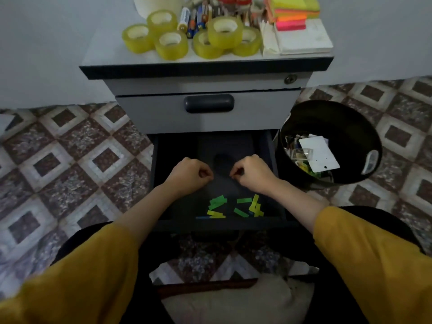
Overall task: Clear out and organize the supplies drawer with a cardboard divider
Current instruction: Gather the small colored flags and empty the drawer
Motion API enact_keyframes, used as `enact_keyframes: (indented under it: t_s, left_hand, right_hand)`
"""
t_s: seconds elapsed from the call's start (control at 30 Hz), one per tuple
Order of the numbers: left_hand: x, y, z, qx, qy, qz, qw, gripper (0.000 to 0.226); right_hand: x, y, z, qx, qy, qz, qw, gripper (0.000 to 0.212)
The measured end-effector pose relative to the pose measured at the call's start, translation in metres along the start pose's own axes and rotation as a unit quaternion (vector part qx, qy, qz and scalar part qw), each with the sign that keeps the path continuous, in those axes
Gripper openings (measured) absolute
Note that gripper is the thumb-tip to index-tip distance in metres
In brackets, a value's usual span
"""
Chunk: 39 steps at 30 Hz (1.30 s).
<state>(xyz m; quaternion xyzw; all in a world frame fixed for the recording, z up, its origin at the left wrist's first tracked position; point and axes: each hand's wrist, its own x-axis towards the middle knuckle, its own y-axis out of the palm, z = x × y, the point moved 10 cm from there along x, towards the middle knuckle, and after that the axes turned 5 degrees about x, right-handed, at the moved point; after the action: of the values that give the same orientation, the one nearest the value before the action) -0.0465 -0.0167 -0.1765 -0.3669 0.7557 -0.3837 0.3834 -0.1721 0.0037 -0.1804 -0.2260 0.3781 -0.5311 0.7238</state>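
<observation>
Left hand (190,171) and right hand (251,173), both curled with nothing visibly held, sit inside the open drawer (222,224), which looks nearly cleared: only paper strips (218,201) remain at its near end, tape rolls (163,36) wait on the far tabletop (105,52), scraps fill the bin (350,127) at right, and no divider is in sight.

Your open drawer (177,148) sits below a closed drawer (152,115) of the cabinet (205,85). Paper strips (233,206) lie at its front. Your left hand (189,174) and right hand (252,171) are inside, behind the strips. A bin (364,118) stands just right. On the cabinet's top, batteries (194,19) lie behind tape rolls (171,44), with note pads (294,10) at the right.
</observation>
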Motion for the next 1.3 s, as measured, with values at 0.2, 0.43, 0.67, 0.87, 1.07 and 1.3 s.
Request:
enact_keyframes:
  t_s: [0.2, 0.43, 0.67, 0.87, 1.07, 1.3]
  left_hand:
    - [0.023, 0.048, 0.014, 0.002, -0.025, 0.076, 0.997, 0.014]
    - [0.031, 0.1, 0.031, 0.052, -0.07, 0.137, 0.987, 0.017]
    - [0.032, 0.126, 0.021, 0.076, -0.063, 0.117, 0.988, 0.046]
    - [0.03, 0.133, 0.022, 0.109, -0.055, 0.117, 0.986, 0.031]
    - [0.027, 0.132, 0.033, 0.076, -0.098, 0.126, 0.984, 0.017]
    - [0.034, 0.09, 0.035, -0.324, -0.205, -0.009, 0.924, 0.013]
  right_hand:
    - [0.009, 0.013, -0.029, 0.055, 0.059, 0.024, 0.996, 0.017]
    - [0.01, 0.02, -0.032, 0.07, 0.075, 0.031, 0.994, 0.009]
    - [0.01, 0.016, -0.033, 0.068, 0.079, 0.025, 0.994, 0.011]
    - [0.015, 0.013, -0.028, 0.073, 0.068, 0.027, 0.995, 0.012]
    - [0.015, 0.015, -0.027, 0.07, 0.068, 0.034, 0.995, 0.012]
    - [0.016, 0.011, -0.048, 0.087, 0.14, -0.006, 0.986, 0.011]
